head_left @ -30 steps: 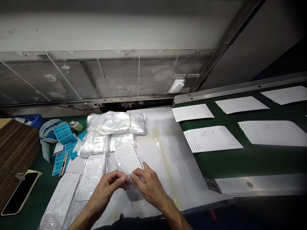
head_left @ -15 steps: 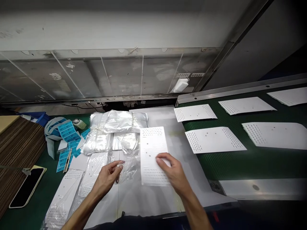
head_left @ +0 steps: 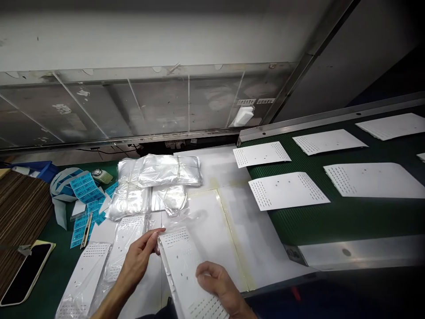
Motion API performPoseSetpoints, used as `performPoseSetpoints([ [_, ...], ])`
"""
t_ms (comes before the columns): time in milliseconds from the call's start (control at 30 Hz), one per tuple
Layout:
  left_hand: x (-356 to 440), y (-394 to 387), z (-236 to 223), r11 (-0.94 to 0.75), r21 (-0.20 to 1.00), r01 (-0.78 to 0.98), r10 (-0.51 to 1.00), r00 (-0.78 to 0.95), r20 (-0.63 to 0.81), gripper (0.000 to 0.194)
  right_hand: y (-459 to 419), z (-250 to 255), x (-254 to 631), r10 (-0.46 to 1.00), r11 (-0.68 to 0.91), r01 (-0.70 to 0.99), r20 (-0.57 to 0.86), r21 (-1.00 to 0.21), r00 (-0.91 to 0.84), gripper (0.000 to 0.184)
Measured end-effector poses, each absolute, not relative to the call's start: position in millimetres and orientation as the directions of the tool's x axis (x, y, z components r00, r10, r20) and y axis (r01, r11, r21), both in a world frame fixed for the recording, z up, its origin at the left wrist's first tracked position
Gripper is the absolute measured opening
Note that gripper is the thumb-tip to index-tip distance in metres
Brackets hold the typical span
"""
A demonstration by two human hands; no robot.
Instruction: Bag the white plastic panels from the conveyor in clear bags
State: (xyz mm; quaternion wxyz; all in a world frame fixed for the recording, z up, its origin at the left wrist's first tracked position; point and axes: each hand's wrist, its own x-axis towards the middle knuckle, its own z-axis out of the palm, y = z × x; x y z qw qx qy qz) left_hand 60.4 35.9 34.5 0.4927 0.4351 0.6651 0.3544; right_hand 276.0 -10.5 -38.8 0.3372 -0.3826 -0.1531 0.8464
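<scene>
While my left hand (head_left: pixel 137 257) pinches the clear bag (head_left: pixel 182 220) at lower center, my right hand (head_left: pixel 222 287) holds the slotted white panel (head_left: pixel 184 263) there, its top end against the plastic; keeping its 2 long edges straight should prevent snagging.

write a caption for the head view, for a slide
Two hands guide a slotted white sheet beside bundled clear bags.
</scene>
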Motion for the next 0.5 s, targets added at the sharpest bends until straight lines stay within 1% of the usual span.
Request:
performPoseSetpoints([
  [33, 64.6, 30.9, 30.2, 0.340, 0.899, 0.278, 0.937, -0.183, -0.298, 0.039, -13.0, -35.3, 270.7, 0.715, -0.699, -0.451, -0.551, -0.555, -0.431, 0.031],
  [67, 69.4, 25.4, 26.0, 0.336, 0.896, 0.291, 0.935, -0.219, -0.279, 0.039, -16.1, -31.5, 264.3, 0.755, -0.655, -0.455, -0.549, -0.604, -0.358, 0.034],
  [100, 74.2, 19.7, 22.5, 0.361, 0.892, 0.271, 0.923, -0.243, -0.300, 0.039, -19.6, -27.6, 257.8, 0.796, -0.601, -0.460, -0.541, -0.654, -0.271, 0.040],
  [167, 81.6, 8.2, 18.4, 0.458, 0.875, 0.154, 0.871, -0.275, -0.407, 0.043, -25.8, -21.2, 248.6, 0.836, -0.525, -0.458, -0.537, -0.717, -0.118, 0.057],
  [200, 83.5, 2.9, 17.8, 0.505, 0.859, 0.083, 0.838, -0.287, -0.465, 0.046, -27.6, -19.1, 247.2, 0.829, -0.526, -0.450, -0.553, -0.721, -0.084, 0.064],
  [233, 84.3, -2.1, 17.8, 0.542, 0.840, 0.017, 0.805, -0.298, -0.513, 0.050, -28.0, -18.1, 248.2, 0.815, -0.549, -0.433, -0.574, -0.715, -0.085, 0.066],
  [300, 83.2, -10.3, 18.5, 0.586, 0.806, -0.084, 0.757, -0.299, -0.582, 0.060, -24.2, -18.9, 255.3, 0.804, -0.585, -0.345, -0.579, -0.734, -0.132, 0.063],
  [333, 82.2, -13.6, 18.3, 0.603, 0.788, -0.121, 0.738, -0.291, -0.609, 0.064, -20.2, -20.4, 259.6, 0.821, -0.570, -0.273, -0.551, -0.775, -0.149, 0.060],
  [433, 80.0, -21.1, 14.7, 0.645, 0.738, -0.197, 0.691, -0.261, -0.674, 0.070, -6.3, -25.8, 267.1, 0.900, -0.412, -0.018, -0.404, -0.911, -0.164, 0.041],
  [500, 78.9, -26.0, 10.6, 0.645, 0.738, -0.197, 0.689, -0.269, -0.673, 0.067, -1.7, -28.5, 267.2, 0.926, -0.326, 0.124, -0.343, -0.937, -0.156, 0.023],
])
